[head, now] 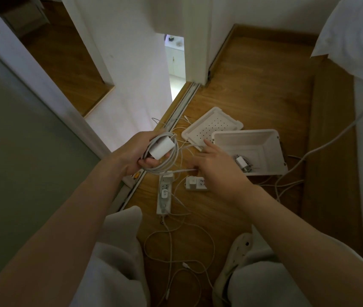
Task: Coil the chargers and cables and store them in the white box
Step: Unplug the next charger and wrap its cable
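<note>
Gripping a coiled white cable (pixel 165 167) w/ its white cube charger brick (pixel 160 148) tucked inside the loop, the left hand (pixel 132 151) sits at abt 10 o'clock from frame ctr, fingers curled round the bundle. At 3 o'clock of it, the right hand (pixel 217 167) shows its back w/ fingers stretched fwd; a cable tail from the coil runs under its thumb, but can't tell if it's pinched. The white plastic rectangular box (pixel 272 149) lies on the wooden floor (pixel 253 85) at 3 o'clock of the right hand, w/ one small white charger w/ wound cable (pixel 242 163) inside. The white perforated lid (pixel 211 126) is at 12 o'clock of that hand; two white power strips (pixel 164 196) and loose white cables (pixel 176 251) at 6 o'clock.
</note>
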